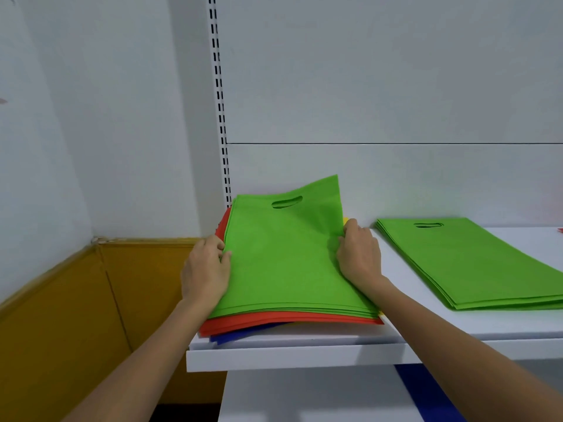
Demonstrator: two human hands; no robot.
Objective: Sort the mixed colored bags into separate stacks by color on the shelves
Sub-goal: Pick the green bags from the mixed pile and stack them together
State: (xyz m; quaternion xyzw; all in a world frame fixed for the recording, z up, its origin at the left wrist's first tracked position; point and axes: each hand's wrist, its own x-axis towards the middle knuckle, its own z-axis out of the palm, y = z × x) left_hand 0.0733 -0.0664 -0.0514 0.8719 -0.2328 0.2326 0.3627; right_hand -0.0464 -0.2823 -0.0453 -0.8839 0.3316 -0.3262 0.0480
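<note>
the left hand [205, 269] pinches the left edge of the green bags [283, 260] on top of the mixed pile, its fingers curled round that edge. the right hand [359, 254] grips the opposite edge in much the same way. the far end of the bags, with the cut-out handle, is lifted off the pile and curls a little. so these look like thin, light, floppy fabric: no weight to fear, but they will likely sag in the middle and the layers may slide on each other. holding both long edges, as here, seems the right hold, and a firm pinch through all the green layers should keep them together.

under them lie red bags [274, 319], then a blue bag [227, 337] poking out at the front, all on the white shelf [304, 357]. the sorted green stack [475, 266] lies well apart to the right on the same shelf, its right end cut off by the frame.

how many green layers the fingers hold is hidden. a yellow sliver [345, 221] behind the right hand is too small to make out.
</note>
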